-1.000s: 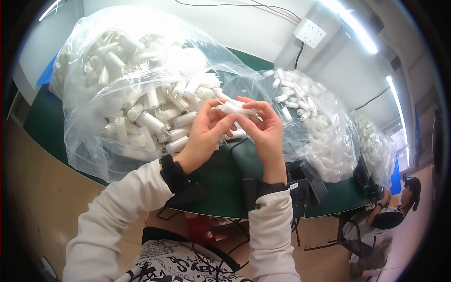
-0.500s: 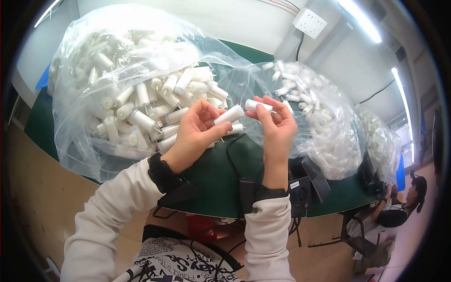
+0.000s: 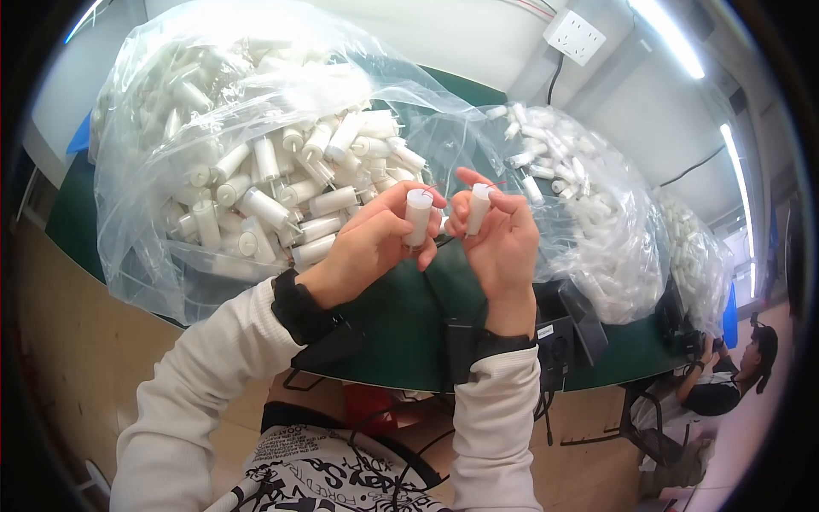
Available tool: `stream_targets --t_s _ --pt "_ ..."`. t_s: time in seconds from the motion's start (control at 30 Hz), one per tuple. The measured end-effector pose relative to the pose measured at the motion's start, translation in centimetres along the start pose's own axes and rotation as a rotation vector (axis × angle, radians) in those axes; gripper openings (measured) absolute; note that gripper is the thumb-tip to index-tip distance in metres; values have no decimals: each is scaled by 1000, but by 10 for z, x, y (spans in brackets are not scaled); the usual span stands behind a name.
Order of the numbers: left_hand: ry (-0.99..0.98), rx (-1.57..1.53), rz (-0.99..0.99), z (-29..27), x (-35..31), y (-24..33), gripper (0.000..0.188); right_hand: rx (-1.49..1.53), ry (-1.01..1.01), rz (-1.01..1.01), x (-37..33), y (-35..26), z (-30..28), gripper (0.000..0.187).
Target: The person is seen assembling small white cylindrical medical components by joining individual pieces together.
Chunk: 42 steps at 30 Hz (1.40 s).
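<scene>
My left hand [image 3: 375, 232] grips a white plastic cylinder [image 3: 417, 218], held upright between thumb and fingers, with a thin red wire near its top. Close by on the right, my right hand [image 3: 503, 243] pinches a second, smaller-looking white cylinder [image 3: 478, 211], tilted a little, also with a fine red wire at its upper end. The two cylinders are side by side and apart. Behind my left hand, a big clear plastic bag [image 3: 141, 264] lies open, heaped with similar white cylinders [image 3: 265, 207], some with metal pins at one end.
Another clear bag [image 3: 627, 282] of white cylinders stands to the right, with a third bag [image 3: 695, 243] beyond it. A black boxy device [image 3: 559, 341] sits by my right wrist on the green table [image 3: 388, 341]. Another person [image 3: 725, 380] sits at far right.
Both cylinders have been turned from lying slanted to nearly upright, ends up. My hands have rotated with them, and the red wires now show at the tops.
</scene>
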<state>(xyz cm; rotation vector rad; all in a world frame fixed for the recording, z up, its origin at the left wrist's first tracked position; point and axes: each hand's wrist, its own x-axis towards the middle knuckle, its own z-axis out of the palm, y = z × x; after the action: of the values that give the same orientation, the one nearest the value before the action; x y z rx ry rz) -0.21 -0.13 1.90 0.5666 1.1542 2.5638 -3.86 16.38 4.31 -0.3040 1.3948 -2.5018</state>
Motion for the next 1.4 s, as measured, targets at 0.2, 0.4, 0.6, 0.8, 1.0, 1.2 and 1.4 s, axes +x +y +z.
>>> stream_targets --t_s 0.2,0.4,0.6,0.8,1.0,1.2,1.4 --pt "-60 -73 -37 -4 -2 0 30 157 -132 108 3 10 1 26" --pt "-69 -120 -86 -3 -1 -1 29 221 -261 47 0 9 1 27" --pt "-56 -103 -100 -1 -1 0 31 251 -291 89 -3 5 5 36" --pt "21 -42 -106 0 -1 4 33 197 -322 82 -4 4 9 39" --pt "-10 -66 -122 -4 0 4 31 188 -324 71 -1 10 5 31" --pt "-38 -137 -144 -4 -1 4 29 145 -275 45 -1 9 8 29" --pt "-23 -131 -137 1 -1 7 27 129 -200 34 1 13 4 31"
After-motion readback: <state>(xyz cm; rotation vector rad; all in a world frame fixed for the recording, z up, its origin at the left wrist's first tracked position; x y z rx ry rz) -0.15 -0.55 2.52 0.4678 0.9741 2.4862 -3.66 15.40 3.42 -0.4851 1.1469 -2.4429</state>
